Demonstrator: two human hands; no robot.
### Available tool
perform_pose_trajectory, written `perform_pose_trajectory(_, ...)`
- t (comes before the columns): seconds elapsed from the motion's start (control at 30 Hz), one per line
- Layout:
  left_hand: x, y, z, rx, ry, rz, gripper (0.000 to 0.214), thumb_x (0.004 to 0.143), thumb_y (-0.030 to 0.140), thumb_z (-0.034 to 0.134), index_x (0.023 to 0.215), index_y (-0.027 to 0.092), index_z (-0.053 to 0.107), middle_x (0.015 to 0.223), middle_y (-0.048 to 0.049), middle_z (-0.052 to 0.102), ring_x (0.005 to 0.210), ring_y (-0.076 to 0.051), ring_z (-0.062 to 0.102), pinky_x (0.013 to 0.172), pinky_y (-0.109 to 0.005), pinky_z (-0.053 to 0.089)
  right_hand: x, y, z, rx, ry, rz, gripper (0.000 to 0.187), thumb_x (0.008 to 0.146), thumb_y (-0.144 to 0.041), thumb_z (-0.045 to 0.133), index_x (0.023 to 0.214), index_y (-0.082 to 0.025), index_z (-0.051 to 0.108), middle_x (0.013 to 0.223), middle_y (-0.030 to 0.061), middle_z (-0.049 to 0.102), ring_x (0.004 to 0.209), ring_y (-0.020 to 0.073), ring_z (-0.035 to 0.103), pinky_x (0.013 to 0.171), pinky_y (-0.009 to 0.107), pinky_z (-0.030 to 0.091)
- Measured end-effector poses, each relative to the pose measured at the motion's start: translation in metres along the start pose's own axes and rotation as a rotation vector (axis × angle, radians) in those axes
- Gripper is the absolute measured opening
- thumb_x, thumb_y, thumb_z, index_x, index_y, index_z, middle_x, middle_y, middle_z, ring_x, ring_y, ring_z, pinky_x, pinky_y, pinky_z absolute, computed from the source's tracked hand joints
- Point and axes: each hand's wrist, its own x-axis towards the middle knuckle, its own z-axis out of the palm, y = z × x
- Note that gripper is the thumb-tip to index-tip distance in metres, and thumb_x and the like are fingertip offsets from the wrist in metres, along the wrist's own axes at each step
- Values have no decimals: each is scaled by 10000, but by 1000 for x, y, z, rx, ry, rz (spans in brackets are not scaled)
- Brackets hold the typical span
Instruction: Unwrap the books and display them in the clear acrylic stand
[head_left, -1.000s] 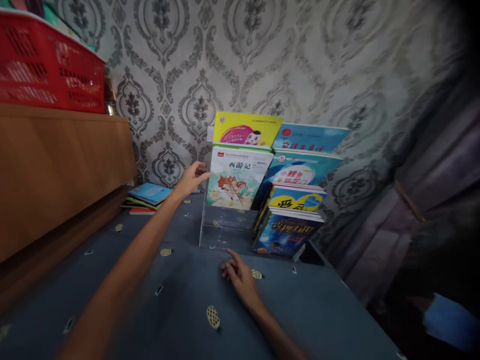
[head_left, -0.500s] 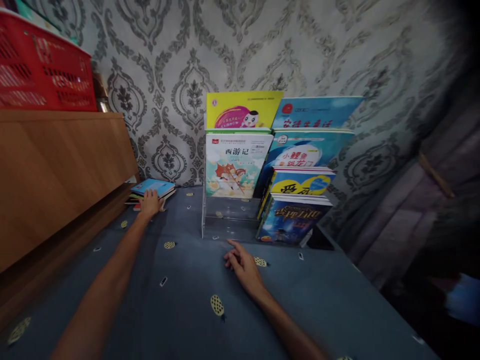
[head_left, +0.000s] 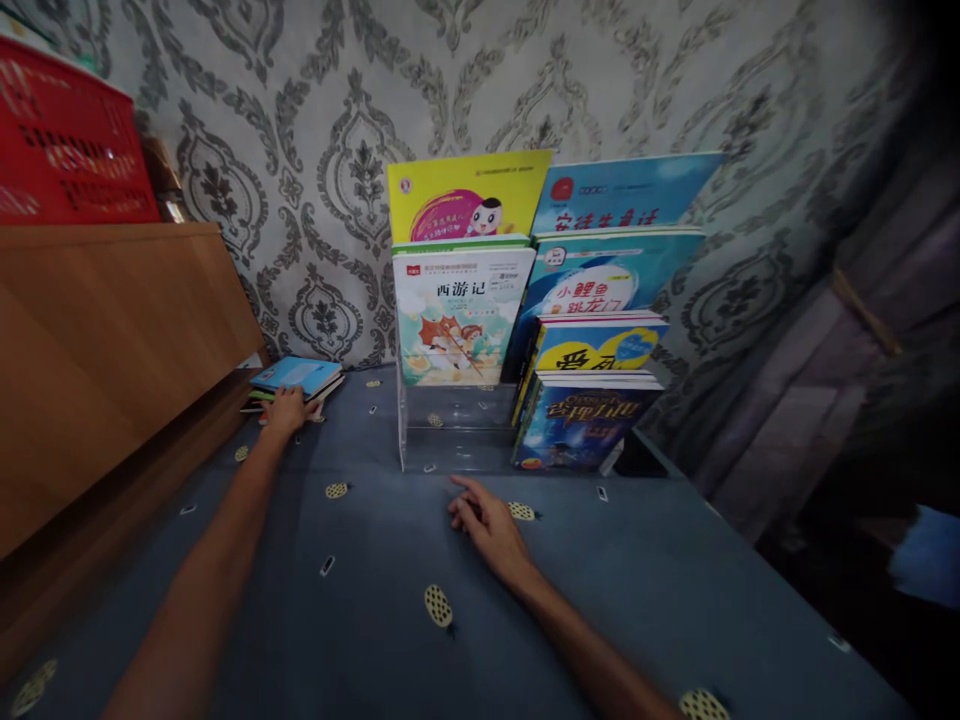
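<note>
My left hand (head_left: 285,409) reaches out to a small stack of thin books (head_left: 296,379) lying flat by the wall, its fingers closed on the stack's near edge. My right hand (head_left: 487,524) rests on the blue-grey cloth (head_left: 375,600) in front of a clear acrylic book rack (head_left: 450,430), fingers loosely curled, index finger pointing out, holding nothing. The rack's left column holds a yellow book (head_left: 469,195) and a white illustrated book (head_left: 457,315) over empty lower tiers. Its right column holds several books, the lowest dark blue (head_left: 581,425).
A wooden cabinet (head_left: 97,340) stands along the left with a red plastic basket (head_left: 64,150) on top. Patterned wallpaper (head_left: 337,120) backs the rack. Dark curtains (head_left: 847,380) hang at the right, beyond the surface's edge.
My left hand left the white book in the rack and dropped left onto the flat stack of books. The right hand stayed on the cloth. The view shifted slightly.
</note>
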Motion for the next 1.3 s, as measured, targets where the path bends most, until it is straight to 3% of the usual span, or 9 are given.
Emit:
perform_pose_trajectory(0.2, 10, 2, -11, 41, -28, -15, 524, 990, 439, 340, 1203, 99, 676, 1300, -269, 649, 1292, -408, 522, 956, -579, 476, -1, -2, -1, -21, -11, 2, 395, 917, -317, 502, 1270, -187, 625, 848, 33, 711, 670, 155, 662, 665, 292, 538)
perform_pose_trajectory(0.53, 38, 5, -17, 143, -139, 59, 468, 909, 329, 467, 1211, 52, 692, 1302, -306, 639, 1258, -400, 592, 1005, -513, 471, 0, -3, -1, -28, -9, 7, 379, 927, -314, 492, 1254, -203, 649, 840, 35, 715, 659, 151, 659, 663, 290, 539)
perform_pose_trajectory(0.83, 63, 4, -28, 176, -224, 138, 496, 786, 433, 583, 1094, 88, 760, 1144, -286, 723, 1094, -383, 693, 919, -432, 533, -2, -9, -2, -35, 8, -17, 368, 918, -259, 493, 1234, -206, 674, 838, 34, 732, 659, 147, 665, 642, 272, 540)
perform_pose_trajectory(1.1, 55, -1, -34, 227, -238, 177, 415, 816, 376, 569, 1041, 81, 754, 1211, -281, 698, 1153, -392, 663, 940, -435, 512, -4, -12, -2, -31, -9, -23, 376, 933, -248, 468, 1251, -205, 664, 854, 37, 728, 662, 142, 663, 642, 265, 535)
perform_pose_trajectory(1.3, 29, -40, -46, 256, -267, 126, 360, 834, 431, 608, 948, 115, 737, 1155, -225, 723, 1078, -384, 683, 881, -424, 528, -3, -12, -3, -33, -24, -8, 382, 924, -234, 476, 1258, -206, 658, 853, 27, 724, 667, 136, 661, 691, 275, 545)
